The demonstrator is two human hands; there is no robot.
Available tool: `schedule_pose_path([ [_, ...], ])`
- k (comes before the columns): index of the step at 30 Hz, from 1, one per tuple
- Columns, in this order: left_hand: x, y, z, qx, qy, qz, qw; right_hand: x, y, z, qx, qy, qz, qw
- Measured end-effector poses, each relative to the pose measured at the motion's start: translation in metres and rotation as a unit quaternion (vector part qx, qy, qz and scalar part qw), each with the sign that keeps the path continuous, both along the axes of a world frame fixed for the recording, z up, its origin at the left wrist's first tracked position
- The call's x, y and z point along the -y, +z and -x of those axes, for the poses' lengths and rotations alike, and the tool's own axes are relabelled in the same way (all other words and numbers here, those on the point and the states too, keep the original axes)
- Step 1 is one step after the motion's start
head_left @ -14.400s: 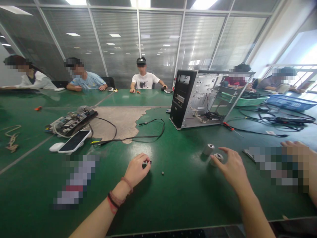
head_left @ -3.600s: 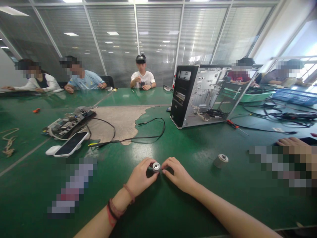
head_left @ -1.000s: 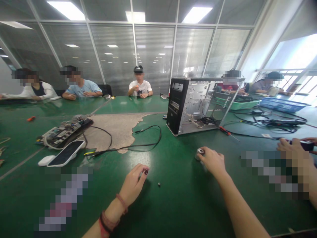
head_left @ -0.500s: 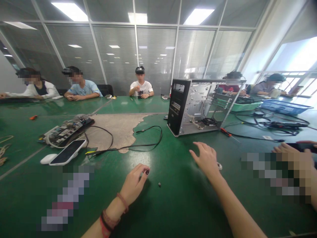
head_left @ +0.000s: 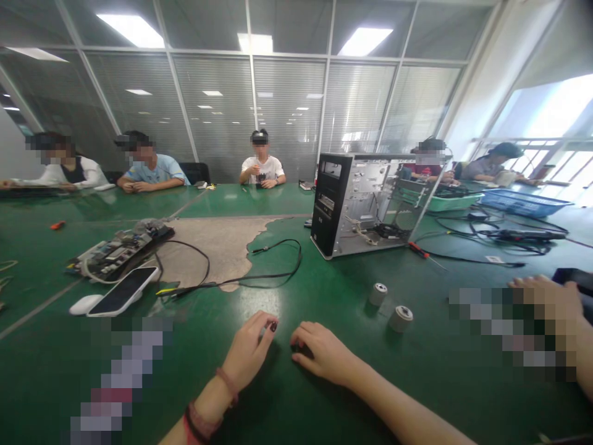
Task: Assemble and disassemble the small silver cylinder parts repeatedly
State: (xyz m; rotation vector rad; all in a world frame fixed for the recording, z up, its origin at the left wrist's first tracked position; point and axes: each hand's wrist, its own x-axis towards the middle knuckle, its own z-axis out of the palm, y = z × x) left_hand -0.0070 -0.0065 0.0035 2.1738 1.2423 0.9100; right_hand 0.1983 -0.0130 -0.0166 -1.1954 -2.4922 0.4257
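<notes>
My left hand [head_left: 250,341] rests on the green table [head_left: 259,408], its fingers curled in against the thumb. A small dark spot shows at its fingertips; I cannot tell if it is a nail or a tiny part. To its right, my right hand [head_left: 327,353] is low over the table, fingers and thumb bent towards each other. Its fingertips cover the place where a small round metal piece lay, and that piece is hidden. Beyond my right forearm stand two short pale cylinders, a farther one [head_left: 378,294] and a nearer one [head_left: 402,317], both with metal tops.
An open computer case [head_left: 331,207] stands ahead on the right, with a screwdriver [head_left: 418,250] beside it. A phone [head_left: 123,292], a circuit assembly [head_left: 118,250] and a black cable [head_left: 278,281] lie leftward. Another person's hand [head_left: 546,300] is at the right; several people sit opposite.
My right hand has swept left and towards me, onto the small metal piece, uncovering the two cylinders. My left hand keeps its pose. The view has shifted slightly.
</notes>
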Motion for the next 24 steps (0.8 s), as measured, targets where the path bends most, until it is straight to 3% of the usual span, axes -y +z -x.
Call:
schedule_pose_path([
  [11, -0.002, -0.003, 0.001, 0.003, -0.001, 0.005, 1.000, 0.002, -0.003, 0.012, -0.010, 0.011, -0.012, 1.000],
  [19, -0.001, -0.002, 0.002, 0.001, -0.001, 0.005, 1.000, 0.002, -0.002, -0.001, -0.013, 0.005, -0.003, 1.000],
  [24, -0.001, -0.001, 0.002, -0.001, 0.000, 0.003, 1.000, -0.017, 0.006, -0.025, -0.052, -0.032, -0.040, 0.997],
])
